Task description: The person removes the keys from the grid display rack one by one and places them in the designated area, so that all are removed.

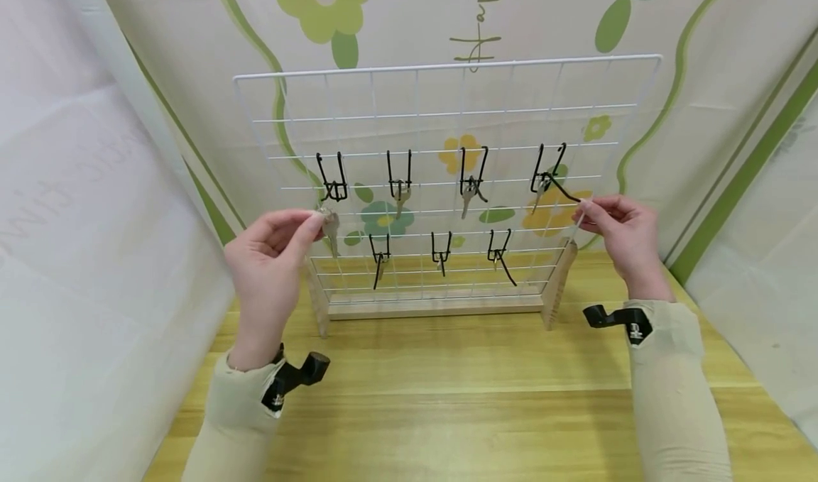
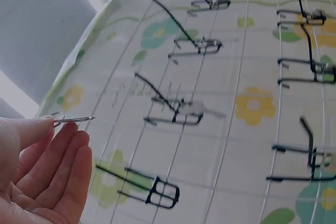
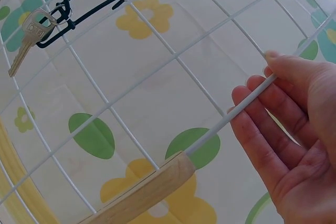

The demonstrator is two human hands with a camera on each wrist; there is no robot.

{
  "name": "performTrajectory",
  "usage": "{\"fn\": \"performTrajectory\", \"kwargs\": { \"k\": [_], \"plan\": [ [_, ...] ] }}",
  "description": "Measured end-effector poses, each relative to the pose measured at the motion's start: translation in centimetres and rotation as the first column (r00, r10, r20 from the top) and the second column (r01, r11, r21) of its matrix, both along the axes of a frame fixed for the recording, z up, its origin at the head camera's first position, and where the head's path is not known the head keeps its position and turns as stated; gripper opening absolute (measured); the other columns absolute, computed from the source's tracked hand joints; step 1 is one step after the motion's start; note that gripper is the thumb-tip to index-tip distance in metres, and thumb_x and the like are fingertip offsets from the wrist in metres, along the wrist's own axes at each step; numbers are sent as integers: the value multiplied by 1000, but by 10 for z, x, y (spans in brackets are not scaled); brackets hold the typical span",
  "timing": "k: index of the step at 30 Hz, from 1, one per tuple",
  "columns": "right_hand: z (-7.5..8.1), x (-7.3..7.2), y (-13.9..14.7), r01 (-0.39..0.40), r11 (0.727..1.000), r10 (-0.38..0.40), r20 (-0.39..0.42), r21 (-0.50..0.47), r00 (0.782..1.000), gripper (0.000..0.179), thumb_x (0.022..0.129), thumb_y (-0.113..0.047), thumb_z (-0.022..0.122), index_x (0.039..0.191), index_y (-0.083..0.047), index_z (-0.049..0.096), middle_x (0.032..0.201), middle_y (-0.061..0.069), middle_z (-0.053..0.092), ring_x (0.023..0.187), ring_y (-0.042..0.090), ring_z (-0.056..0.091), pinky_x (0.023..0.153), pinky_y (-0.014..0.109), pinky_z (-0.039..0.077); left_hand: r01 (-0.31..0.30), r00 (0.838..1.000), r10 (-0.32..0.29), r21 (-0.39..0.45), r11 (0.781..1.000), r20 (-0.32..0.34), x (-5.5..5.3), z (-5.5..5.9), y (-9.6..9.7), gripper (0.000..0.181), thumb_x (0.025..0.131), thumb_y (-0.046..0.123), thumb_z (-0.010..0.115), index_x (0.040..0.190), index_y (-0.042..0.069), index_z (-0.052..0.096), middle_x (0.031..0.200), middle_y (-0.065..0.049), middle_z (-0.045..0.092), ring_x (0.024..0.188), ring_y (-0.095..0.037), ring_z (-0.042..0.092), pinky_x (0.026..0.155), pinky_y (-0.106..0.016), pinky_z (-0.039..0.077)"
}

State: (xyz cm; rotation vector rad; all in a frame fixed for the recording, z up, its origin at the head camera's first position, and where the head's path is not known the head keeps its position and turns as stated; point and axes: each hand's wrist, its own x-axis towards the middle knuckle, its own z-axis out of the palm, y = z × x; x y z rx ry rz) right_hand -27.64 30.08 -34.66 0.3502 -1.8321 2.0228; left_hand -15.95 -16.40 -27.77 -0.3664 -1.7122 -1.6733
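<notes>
My left hand (image 1: 271, 248) pinches a silver key (image 1: 331, 233) between thumb and forefinger; the key hangs downward just below the bare upper-left black hook (image 1: 335, 191). Seen from the left wrist, the key (image 2: 81, 119) appears nearly edge-on, with its ring (image 2: 59, 115) by the thumb. My right hand (image 3: 294, 124) holds the right edge wire of the white grid rack (image 3: 210, 135), thumb on one side and fingers on the other. On the other upper-row hooks hang keys, such as the second one's key (image 1: 401, 198) and the third one's key (image 1: 469, 201).
A lower row of black hooks, including its middle hook (image 1: 441, 251), carries small items hard to make out. Two wooden feet and a crossbar (image 1: 434, 308) support the rack on the wood-grain table (image 1: 447, 397). Behind stands a flower-patterned cloth (image 1: 409, 13).
</notes>
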Motion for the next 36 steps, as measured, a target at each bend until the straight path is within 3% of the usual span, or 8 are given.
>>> {"fn": "performTrajectory", "kwargs": {
  "k": [7,10,13,19,21,25,32,36],
  "plan": [
    [0,0,1,1,1000,-1,12,8,1000,25,93,-7,75,106,13,68,91,11,75,79,18,73,75,28,59,137,989,-131,-101,985,64,21,-19,26,9,90,-3,75,99,-4,73,94,-13,76,79,-24,73,71,-33,61],
    [1,1,4,6,1000,-6,15,10,1000,22,93,-6,74,105,12,69,91,10,75,79,18,73,75,27,59,261,962,-249,-114,959,109,23,-35,42,9,90,-4,75,99,-3,73,94,-11,76,79,-26,73,71,-38,62],
    [1,2,5,8,1000,-8,22,9,1000,18,94,-4,73,105,10,70,92,10,75,80,18,73,75,27,59,415,896,-388,-98,905,216,23,-56,62,8,91,-1,75,99,-1,72,95,-10,76,80,-27,73,73,-39,62],
    [0,0,4,4,1000,-4,18,15,1000,20,94,-5,74,105,11,69,92,12,75,80,19,73,75,28,59,611,671,-560,66,789,486,22,-116,106,10,93,6,74,100,-2,72,96,-10,76,85,-31,73,79,-39,61],
    [0,-1,3,-4,1000,3,15,19,1000,22,93,-6,74,105,12,69,93,12,75,80,19,73,76,28,59,628,622,-589,120,769,517,21,-138,119,10,95,6,73,100,-3,71,96,-12,76,87,-36,73,80,-42,61],
    [0,-2,2,-17,1000,17,1,12,1000,22,94,-5,73,105,13,68,92,13,75,80,19,73,76,29,59,622,572,-630,223,750,525,13,-175,140,11,98,4,68,103,-6,68,97,-17,75,90,-44,71,81,-46,61],
    [0,-1,3,-14,1000,14,-10,6,1000,18,95,-2,72,104,13,69,92,13,75,80,20,73,76,30,59,515,492,-666,428,742,561,-6,-218,173,10,98,1,67,105,-6,64,99,-20,74,88,-29,74,80,-40,61],
    [0,-1,1,-13,1000,13,7,11,1000,18,95,-3,72,105,12,69,92,12,75,80,19,73,75,29,59,428,470,-656,497,755,591,-17,-237,196,8,97,-1,67,103,-6,64,97,-19,74,86,-29,74,79,-39,61]
  ]
}}
